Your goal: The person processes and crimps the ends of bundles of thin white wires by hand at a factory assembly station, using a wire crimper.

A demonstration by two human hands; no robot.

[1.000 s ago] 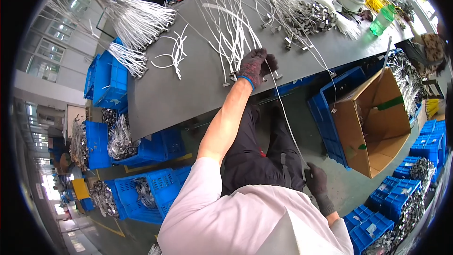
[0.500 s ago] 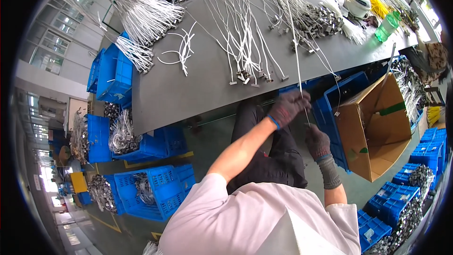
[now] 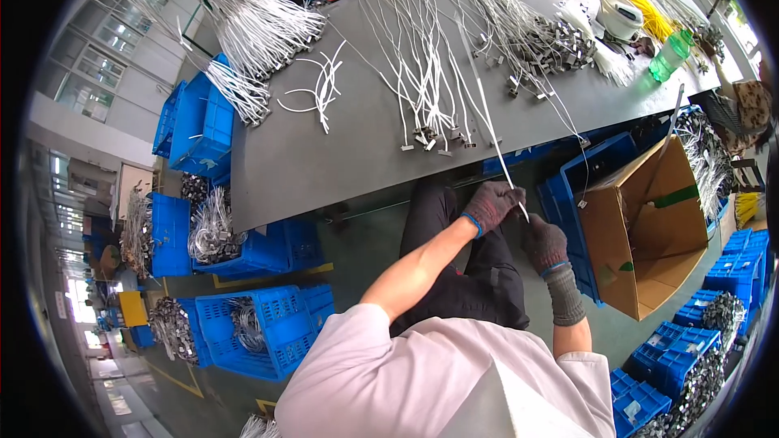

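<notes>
My left hand [image 3: 492, 208], in a dark grey knitted glove with a blue cuff edge, is closed around a long white cable [image 3: 494, 134] just past the table's near edge. The cable slants from the tabletop down through this hand, and its pale tip pokes out toward the other hand. My right hand [image 3: 545, 243], in a matching glove with a long grey cuff, is closed by that tip, its fingertips at the cable's end. Several white sleeved cables [image 3: 430, 89] with small metal connectors lie on the table ahead of my hands.
The grey table [image 3: 324, 170] spans the front. Left of it stand blue crates [image 3: 264, 328] and a hanging white cable bundle [image 3: 264, 28]. A cardboard box [image 3: 641, 235] is close by my right hand. A connector pile [image 3: 560, 40], green bottle [image 3: 671, 55] and yellow cables [image 3: 637, 4] lie farther right.
My left hand has come a little nearer and left. The cable, nearly upright in the picture before, now slants left, and its white tip shows between my hands.
</notes>
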